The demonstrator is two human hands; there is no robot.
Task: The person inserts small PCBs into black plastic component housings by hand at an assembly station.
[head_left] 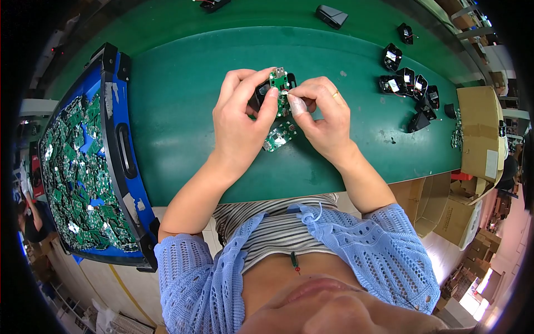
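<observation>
The held board (278,79) is above the green table (183,158), in front of the person, and I take it as the landmark. The left hand (240,114) grips it from its left side, with the thumb close to the metal port end. The right hand (328,117) is just at its right side; thumb and forefinger come near together at the edge, but I cannot tell if they pinch some small piece there. A dark part (292,80) shows behind it, and 1 loose board (280,137) lies just below it, toward the person; whether these 2 boards touch, I cannot tell.

The step seems to be fine finger work on the board. To do it well, I would keep the left grip steady, hold by the edges and not press on the small components. The right fingertips should push straight and gently, because a sideways force could bend a delicate part. The pale cover (298,104) on the right thumb may reduce feeling, so slow movement is better.
</observation>
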